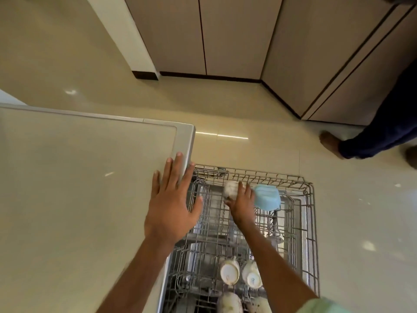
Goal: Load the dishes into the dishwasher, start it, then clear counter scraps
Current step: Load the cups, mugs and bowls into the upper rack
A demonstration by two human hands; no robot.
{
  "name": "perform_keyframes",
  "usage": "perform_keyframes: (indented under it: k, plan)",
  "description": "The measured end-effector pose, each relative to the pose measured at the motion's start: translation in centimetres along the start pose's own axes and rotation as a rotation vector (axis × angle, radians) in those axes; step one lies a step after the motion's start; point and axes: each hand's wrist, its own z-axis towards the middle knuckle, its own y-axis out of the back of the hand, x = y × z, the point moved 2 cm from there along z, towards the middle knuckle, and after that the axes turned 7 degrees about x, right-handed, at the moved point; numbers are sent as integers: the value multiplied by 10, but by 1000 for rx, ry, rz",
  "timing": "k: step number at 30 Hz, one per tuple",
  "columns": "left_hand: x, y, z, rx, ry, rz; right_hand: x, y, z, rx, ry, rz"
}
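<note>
R hand (241, 201) grips white cup (230, 188) at rack's (310, 222) far end, blue cup (267, 197) just right. L hand (171, 206) flat on counter (79, 188), fingers spread.

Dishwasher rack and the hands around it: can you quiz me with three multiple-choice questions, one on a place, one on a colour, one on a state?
1. Where does the left hand lie?
A) flat on the countertop edge
B) in a pocket
C) on a tap

2. What colour is the dish at the far end of the rack?
A) red
B) light blue
C) black

3. What is the right hand doing?
A) gripping a white cup
B) hanging empty
C) pressing a button

Answers:
1 A, its fingers lie spread on the counter's edge.
2 B, the dish is pale blue against the grey wires.
3 A, its fingers curl over the cup beside the blue dish.
</note>
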Motion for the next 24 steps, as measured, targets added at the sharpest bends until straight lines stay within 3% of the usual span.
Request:
perform_keyframes:
  k: [5, 12, 21, 24]
  plan:
    - [-1, -1, -1, 6, 18, 3, 3, -12, -8, 42, 98, -258]
    - [0, -2, 0, -12, 8, -13, 5, -7, -12, 43, 130, -323]
    - [3, -5, -2, -46, -10, -38, 37, 36, -84, -14, 256, -202]
    - [-2, -1, -5, -72, -16, -160, 58, 63, -113, -69, 342, -174]
